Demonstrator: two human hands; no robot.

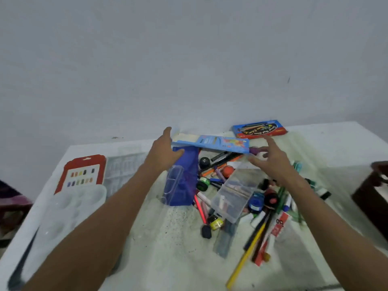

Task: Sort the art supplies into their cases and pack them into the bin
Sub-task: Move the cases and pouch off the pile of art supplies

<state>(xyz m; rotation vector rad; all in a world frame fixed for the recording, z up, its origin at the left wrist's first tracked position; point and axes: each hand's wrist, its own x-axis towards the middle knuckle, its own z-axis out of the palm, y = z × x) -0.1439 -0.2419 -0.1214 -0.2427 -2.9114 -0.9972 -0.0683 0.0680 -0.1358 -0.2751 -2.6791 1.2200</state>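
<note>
The long light-blue box (pixel 212 143) is the thing in hand, held level above the far end of the heap of loose supplies, a little clear of the worktop (pixel 168 248). The left hand (pixel 162 153) grips its left end, thumb raised behind the end and fingers curled under it; the right hand (pixel 270 158) is at its right end with fingers spread and relaxed, and whether they touch the box there I cannot tell. Directly under the box lies a dark blue pouch (pixel 184 175) with a clear plastic tray (pixel 173 181) leaning on it, and beneath the box's right half are black pens, an orange ball (pixel 227 171) and a black ink pot (pixel 204 162). Nearer the person than the box sits a clear lidded case (pixel 233 196), tilted on the heap, with markers, a yellow pencil (pixel 247 255) and a red pen (pixel 199 208) scattered about it. Beyond the box, by the wall, rests a blue-and-red pencil box (pixel 259 129); well to the left of the box lie a red paint set (pixel 84 173) and a white palette (pixel 69 208). No bin is in view. The step seems to be lifting a case out of the clutter, early in the sorting. Next, the box likely wants setting on a bare patch and opening, then matching pencils or pens gathered from the heap without toppling the tilted case.
</note>
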